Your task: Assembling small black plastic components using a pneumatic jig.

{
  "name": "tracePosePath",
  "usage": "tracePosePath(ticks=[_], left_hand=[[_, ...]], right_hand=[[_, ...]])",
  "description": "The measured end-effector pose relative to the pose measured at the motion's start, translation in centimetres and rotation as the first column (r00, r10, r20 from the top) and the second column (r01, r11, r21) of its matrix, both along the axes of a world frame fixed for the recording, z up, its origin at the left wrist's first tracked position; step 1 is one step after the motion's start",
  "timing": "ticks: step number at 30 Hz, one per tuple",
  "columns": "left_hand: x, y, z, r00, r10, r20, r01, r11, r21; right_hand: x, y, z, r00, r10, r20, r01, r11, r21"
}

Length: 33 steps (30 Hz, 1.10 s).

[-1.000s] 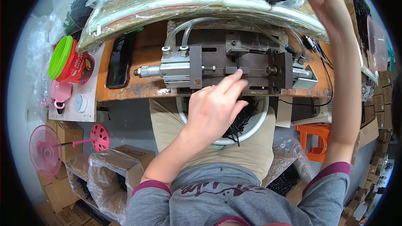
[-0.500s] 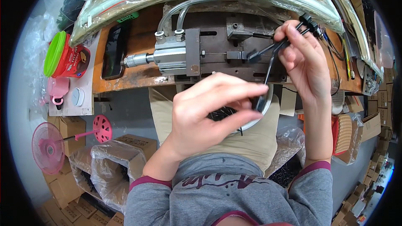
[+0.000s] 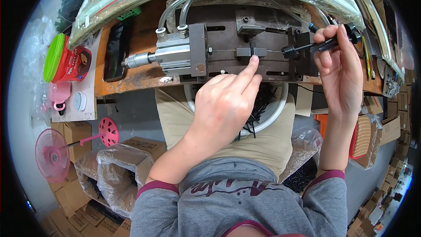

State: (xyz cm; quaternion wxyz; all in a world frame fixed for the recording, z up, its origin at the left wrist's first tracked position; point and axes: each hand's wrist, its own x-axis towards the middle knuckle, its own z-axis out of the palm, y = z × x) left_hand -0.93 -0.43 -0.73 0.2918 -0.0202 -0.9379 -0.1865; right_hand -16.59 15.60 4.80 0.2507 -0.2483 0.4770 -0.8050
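My left hand [image 3: 230, 101] reaches over the bench fixture, index finger stretched forward and the other fingers bent. Its fingertip touches the near end of a thin black piece [image 3: 252, 44] lying across the slot of a small grey metal block [image 3: 244, 52]. My right hand [image 3: 340, 63] grips black plastic rods [image 3: 307, 50] with wider ends, held over the fixture's right side. Left of the block, a silver pneumatic cylinder [image 3: 174, 55] is mounted on the dark metal base plate [image 3: 223, 66]. A white basket [image 3: 282, 110] with black thin parts [image 3: 263, 105] sits on my lap, partly hidden by my left hand.
Clear air hoses [image 3: 186, 11] run behind the cylinder. A phone [image 3: 116, 55], a red tub [image 3: 79, 63] and a pink cup [image 3: 60, 93] stand at left. Below are a pink fan [image 3: 52, 155] and plastic-lined boxes [image 3: 120, 169]. Wires [image 3: 367, 59] hang at the right.
My left hand has moved from above the basket forward to the metal block, where a thin black piece now lies. My right hand has shifted right with the black rods, away from the block.
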Motion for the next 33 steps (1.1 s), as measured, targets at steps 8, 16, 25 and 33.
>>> tracePosePath(ticks=[8, 16, 25, 33], left_hand=[[-0.2, -0.6, 0.0, 0.999, -0.004, 0.046, 0.002, 0.999, 0.045], [1.3, 0.1, 2.1, 0.934, -0.304, -0.187, 0.35, 0.675, 0.65], [1.1, 0.1, -0.5, 0.996, -0.025, -0.082, 0.049, 0.95, 0.309], [-0.4, 0.0, -0.2, 0.999, 0.045, -0.025, -0.045, 0.999, -0.026]], right_hand=[[1.4, 0.3, -0.3, 0.992, 0.037, 0.123, -0.04, 0.999, 0.02], [3.6, -0.5, -0.7, 0.965, 0.128, 0.23, -0.147, 0.987, 0.067], [2.4, 0.1, -1.1, 0.895, -0.28, -0.346, 0.352, 0.921, 0.165], [4.2, 0.2, -1.6, 0.704, -0.352, -0.617, 0.52, 0.847, 0.11]])
